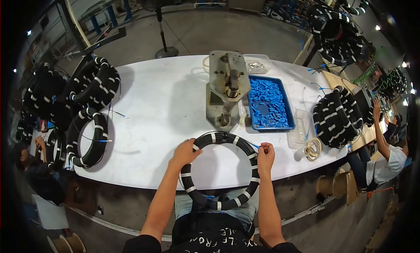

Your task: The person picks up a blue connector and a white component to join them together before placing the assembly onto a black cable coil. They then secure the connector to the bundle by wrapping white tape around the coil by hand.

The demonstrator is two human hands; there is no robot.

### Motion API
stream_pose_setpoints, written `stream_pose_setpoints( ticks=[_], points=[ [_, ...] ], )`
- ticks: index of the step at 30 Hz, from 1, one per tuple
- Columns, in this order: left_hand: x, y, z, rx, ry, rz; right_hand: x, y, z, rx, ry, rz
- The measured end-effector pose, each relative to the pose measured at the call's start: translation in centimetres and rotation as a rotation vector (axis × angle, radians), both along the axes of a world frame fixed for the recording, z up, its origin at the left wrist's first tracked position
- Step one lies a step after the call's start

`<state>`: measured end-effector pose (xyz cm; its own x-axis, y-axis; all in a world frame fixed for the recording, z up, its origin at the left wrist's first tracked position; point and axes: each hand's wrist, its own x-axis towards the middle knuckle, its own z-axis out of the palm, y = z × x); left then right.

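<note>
A coil of black cable (187,179), banded at intervals with white tape, rests partly on the table's front edge and partly over my lap. My left hand (186,153) is closed around the coil's upper left side. At its upper right, my right hand (265,156) pinches a cable end with a blue connector (255,145); the fingertips partly cover it. Beyond the coil stands a metal press (225,89). To the right of the press, a blue tray (292,119) holds many small blue pieces.
Taped cable coils stand at the left, among them a front coil (74,143), and a coil stack (339,117) sits at the right. Near it are a clear plastic box (302,121) and a pale tape roll (313,150). Other people sit at both sides. A fan (166,50) stands behind the white table (148,121).
</note>
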<state>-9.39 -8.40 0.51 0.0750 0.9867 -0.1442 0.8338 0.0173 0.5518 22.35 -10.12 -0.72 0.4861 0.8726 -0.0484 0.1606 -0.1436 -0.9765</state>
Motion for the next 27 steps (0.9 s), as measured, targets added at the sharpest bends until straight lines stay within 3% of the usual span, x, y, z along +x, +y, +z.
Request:
stream_pose_setpoints(
  ticks=[1, 3, 5, 7, 8, 10, 15, 18, 24, 27],
  points=[
    [-0.2, -0.5, -0.5, -0.022, -0.067, -0.038, -0.6, 0.2, 0.6, 0.0, 0.005, 0.007],
    [0.1, -1.0, -1.2, 0.043, -0.074, 0.014, -2.2, 0.8, 2.3, 0.31, -1.11, -0.06],
    [-0.4, -0.5, -2.0, 0.07, -0.193, -0.066, -3.7, 2.1, 2.5, 0.312, -1.097, 0.005],
    [-0.9, -0.1, -2.5, 0.061, -0.243, -0.108, -5.0, 3.4, 2.8, 0.297, -0.84, 0.483],
    [-1.2, 0.2, -2.7, 0.058, -0.297, -0.154, -5.6, 3.6, 2.9, 0.294, -0.834, 0.486],
    [-1.4, 1.1, -2.4, 0.021, -0.271, -0.172, -6.3, 3.8, 2.6, 0.172, -0.934, 0.735],
    [-0.2, 2.8, -0.8, 0.071, -0.123, -0.199, -5.2, 4.4, 0.4, 0.067, -0.887, 0.613],
    [1.6, 3.5, -0.2, 0.052, 0.018, -0.224, -4.5, 3.8, 1.0, -0.137, -0.865, 0.552],
    [3.4, -0.2, -0.2, 0.139, 0.101, -0.019, -3.6, 1.5, 2.3, -0.291, -0.824, 0.396],
    [3.2, -1.0, -0.1, 0.141, 0.179, 0.015, -3.3, 1.1, 3.0, -0.4, -0.815, 0.447]
  ],
)
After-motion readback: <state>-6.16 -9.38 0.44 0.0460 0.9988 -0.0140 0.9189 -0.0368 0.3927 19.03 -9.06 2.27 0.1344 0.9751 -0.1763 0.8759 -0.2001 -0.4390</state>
